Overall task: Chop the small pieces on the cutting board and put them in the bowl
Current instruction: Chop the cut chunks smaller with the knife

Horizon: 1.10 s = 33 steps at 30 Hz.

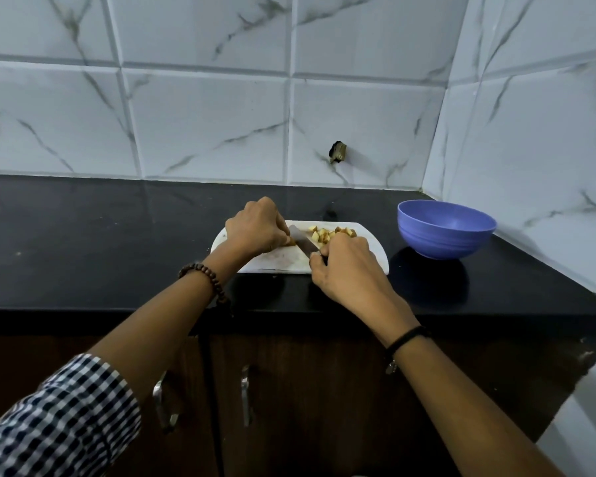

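The white cutting board (pixel 276 261) lies on the black counter (pixel 83 242) in front of me. My left hand (pixel 255 228) is on the left part of the board. Its fingers (pixel 282 238) are curled down and pinch a small brown piece (pixel 291 242) against the board. I can only see the edge of that piece.

My right hand (pixel 346 266) is on the right part of the board. Its fingers (pixel 315 260) are wrapped tight round the handle of the knife (pixel 303 241), so the handle is hidden. The blade runs slanted from my right hand, up and to the left. Its tip ends just beside my left fingers. The piece I hold sits right at the blade, on its left side.

A little heap of cut pieces (pixel 331 233) lies at the far side of the board, to the right of the blade. The blue bowl (pixel 446 232) stands on the counter to the right of the board, apart from it. It looks empty. My right hand is nearer to it.

I think I am in the chopping part. The next cut comes down close to my left fingers, so I must keep them tucked in.
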Each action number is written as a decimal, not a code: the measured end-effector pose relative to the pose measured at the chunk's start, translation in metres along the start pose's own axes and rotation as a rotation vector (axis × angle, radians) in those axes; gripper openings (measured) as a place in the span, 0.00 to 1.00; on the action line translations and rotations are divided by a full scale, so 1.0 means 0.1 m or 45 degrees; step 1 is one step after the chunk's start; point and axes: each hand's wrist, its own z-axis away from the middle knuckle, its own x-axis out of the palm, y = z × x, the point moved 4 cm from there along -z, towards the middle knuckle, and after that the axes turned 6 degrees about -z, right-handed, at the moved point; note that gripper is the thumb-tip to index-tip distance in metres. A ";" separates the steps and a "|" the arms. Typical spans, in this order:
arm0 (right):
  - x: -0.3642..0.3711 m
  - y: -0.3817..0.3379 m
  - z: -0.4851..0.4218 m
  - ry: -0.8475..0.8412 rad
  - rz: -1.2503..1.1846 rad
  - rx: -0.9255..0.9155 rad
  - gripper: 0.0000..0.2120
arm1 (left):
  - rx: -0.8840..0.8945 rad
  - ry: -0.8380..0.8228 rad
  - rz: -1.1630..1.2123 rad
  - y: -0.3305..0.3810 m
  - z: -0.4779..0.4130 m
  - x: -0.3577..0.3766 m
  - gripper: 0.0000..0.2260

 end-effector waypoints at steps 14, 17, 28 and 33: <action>-0.41 -0.04 0.22 0.044 0.138 -0.049 0.15 | -0.041 -0.092 0.072 -0.12 -0.03 0.01 0.10; -0.24 -0.04 0.16 0.009 0.099 -0.027 0.15 | -0.020 -0.121 0.072 -0.10 -0.02 0.00 0.06; -0.08 -0.25 0.07 -0.083 0.128 -0.044 0.05 | -0.027 -0.091 0.070 -0.10 -0.05 0.01 0.06; -0.11 -0.28 0.15 -0.147 0.190 -0.112 0.03 | -0.046 -0.100 0.084 -0.11 -0.04 0.02 0.05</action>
